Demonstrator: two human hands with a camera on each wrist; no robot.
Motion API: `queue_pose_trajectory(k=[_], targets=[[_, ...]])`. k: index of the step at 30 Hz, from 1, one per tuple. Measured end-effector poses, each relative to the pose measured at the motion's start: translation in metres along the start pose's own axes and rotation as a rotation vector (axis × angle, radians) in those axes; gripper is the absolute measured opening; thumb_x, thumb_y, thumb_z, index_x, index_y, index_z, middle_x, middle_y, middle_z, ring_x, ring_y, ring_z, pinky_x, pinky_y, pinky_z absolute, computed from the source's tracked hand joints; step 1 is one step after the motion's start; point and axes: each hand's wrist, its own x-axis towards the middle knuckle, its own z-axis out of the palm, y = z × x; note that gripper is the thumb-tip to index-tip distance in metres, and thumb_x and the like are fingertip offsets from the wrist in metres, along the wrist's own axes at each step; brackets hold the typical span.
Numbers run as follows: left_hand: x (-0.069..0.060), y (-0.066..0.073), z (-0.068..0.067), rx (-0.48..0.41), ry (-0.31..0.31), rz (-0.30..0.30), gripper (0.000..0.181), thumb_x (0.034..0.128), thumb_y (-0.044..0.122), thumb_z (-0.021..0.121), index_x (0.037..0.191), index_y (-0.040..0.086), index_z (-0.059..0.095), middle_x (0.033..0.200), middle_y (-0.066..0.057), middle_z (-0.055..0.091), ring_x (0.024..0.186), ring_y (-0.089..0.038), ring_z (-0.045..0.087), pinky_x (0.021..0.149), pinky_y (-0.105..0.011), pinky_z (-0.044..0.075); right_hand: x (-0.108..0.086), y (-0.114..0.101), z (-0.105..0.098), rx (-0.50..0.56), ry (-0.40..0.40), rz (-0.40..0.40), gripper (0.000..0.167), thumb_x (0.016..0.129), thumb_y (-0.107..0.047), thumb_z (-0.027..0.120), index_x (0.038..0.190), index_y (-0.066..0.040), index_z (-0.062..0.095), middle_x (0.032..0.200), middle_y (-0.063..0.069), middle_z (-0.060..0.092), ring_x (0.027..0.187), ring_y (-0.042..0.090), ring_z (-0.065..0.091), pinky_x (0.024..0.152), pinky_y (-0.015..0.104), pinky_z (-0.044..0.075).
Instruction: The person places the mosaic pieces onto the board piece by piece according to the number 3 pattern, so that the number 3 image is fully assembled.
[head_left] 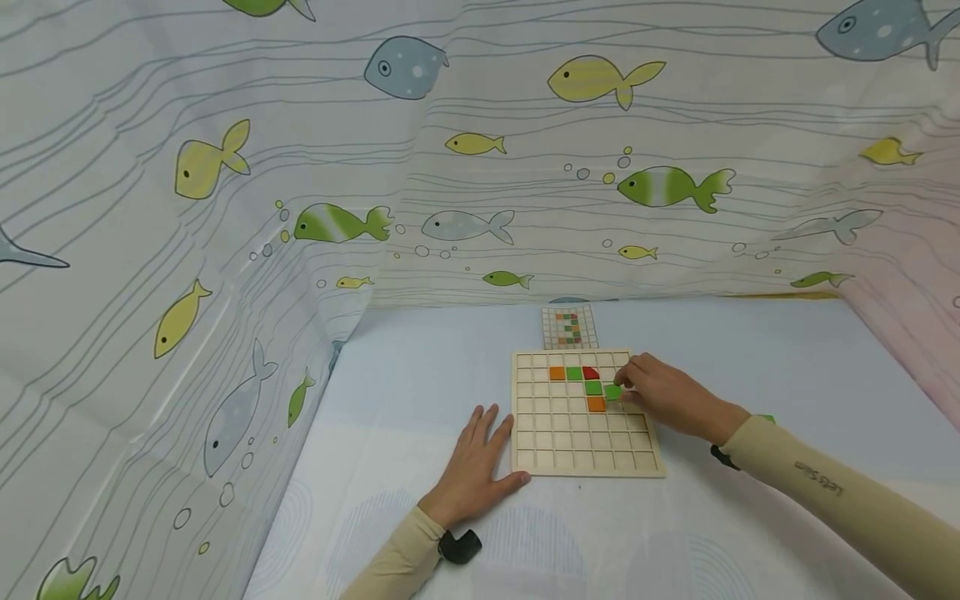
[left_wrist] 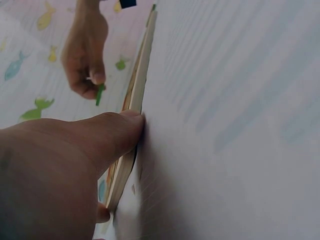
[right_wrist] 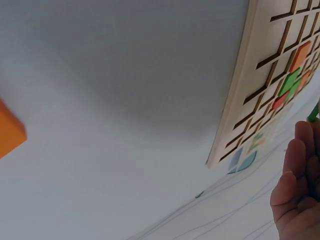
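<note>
A wooden grid board (head_left: 555,458) lies on the table with several coloured tiles in its upper part: an orange tile (head_left: 557,373), a green tile (head_left: 573,373), a red rounded tile (head_left: 590,372), a second green tile (head_left: 593,387) and a lower orange tile (head_left: 596,404). Over the board's right side my right hand (head_left: 663,396) pinches another green tile (head_left: 612,392) between thumb and fingers; the left wrist view shows this tile (left_wrist: 99,95) held on edge. My left hand (head_left: 472,475) rests spread at the board's left edge, its thumb touching the board's rim in the left wrist view.
Behind the board lies a pattern card (head_left: 550,333) showing a small grid with coloured squares. A green piece (head_left: 765,418) shows partly behind the right forearm. An orange block (right_wrist: 7,131) sits at the left of the right wrist view. Fish-patterned cloth (head_left: 480,192) hangs around the table.
</note>
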Motion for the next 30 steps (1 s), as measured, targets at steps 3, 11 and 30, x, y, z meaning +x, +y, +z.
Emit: queue_pose_trajectory(k=[3, 11, 30], targets=[[0.000, 0.000, -0.001, -0.002, -0.001, 0.001, 0.088, 0.0990, 0.054, 0.068, 0.166, 0.009, 0.035, 0.175, -0.020, 0.023, 0.164, -0.044, 0.011, 0.130, -0.062, 0.020, 0.003, -0.003, 0.003, 0.014, 0.009, -0.012, 0.027, 0.090, -0.014, 0.086, 0.111, -0.005, 0.071, 0.104, 0.002, 0.066, 0.099, 0.018, 0.063, 0.084, 0.036, 0.061], [-0.001, 0.001, -0.002, -0.012, -0.004, 0.003, 0.087, 0.0992, 0.053, 0.069, 0.166, 0.009, 0.035, 0.175, -0.020, 0.022, 0.164, -0.044, 0.011, 0.130, -0.063, 0.020, 0.010, -0.011, 0.010, 0.057, -0.043, 0.018, 0.031, 0.092, -0.018, 0.084, 0.117, -0.005, 0.070, 0.108, 0.001, 0.066, 0.101, 0.015, 0.060, 0.087, 0.035, 0.061], [-0.001, 0.000, -0.003, -0.020, 0.000, 0.010, 0.087, 0.0995, 0.054, 0.069, 0.166, 0.009, 0.036, 0.175, -0.021, 0.022, 0.164, -0.045, 0.011, 0.129, -0.064, 0.021, 0.022, -0.017, 0.025, 0.034, 0.039, -0.119, 0.030, 0.091, -0.024, 0.085, 0.108, -0.005, 0.071, 0.099, 0.001, 0.067, 0.090, 0.016, 0.060, 0.079, 0.034, 0.057]])
